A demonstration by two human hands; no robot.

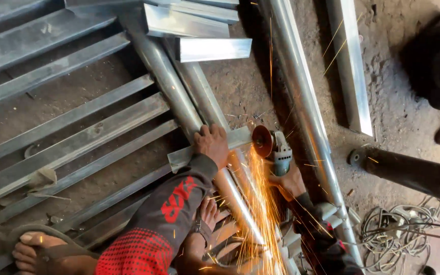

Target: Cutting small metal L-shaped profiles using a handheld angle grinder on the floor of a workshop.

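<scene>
I am watching sparks (pixel 260 214) spraying toward me. My right hand (pixel 287 181) is wrapping tight around the angle grinder (pixel 276 147); my left hand (pixel 211 144) is pressing flat, fingers spread narrow, on the metal strip (pixel 199 150) just beside its disc. Beyond, steel tubes (pixel 301 86) are lying on dirt.

Two hands: left hand (pixel 211 145) at the centre, right hand (pixel 287 182) toward 4 o'clock; one angle grinder (pixel 276 147); two bare feet, one (pixel 36 252) at 8 o'clock, one (pixel 207 214) at 6; one dark pipe (pixel 413 173) at 3; one tangle of cable (pixel 398 234) at 4
</scene>
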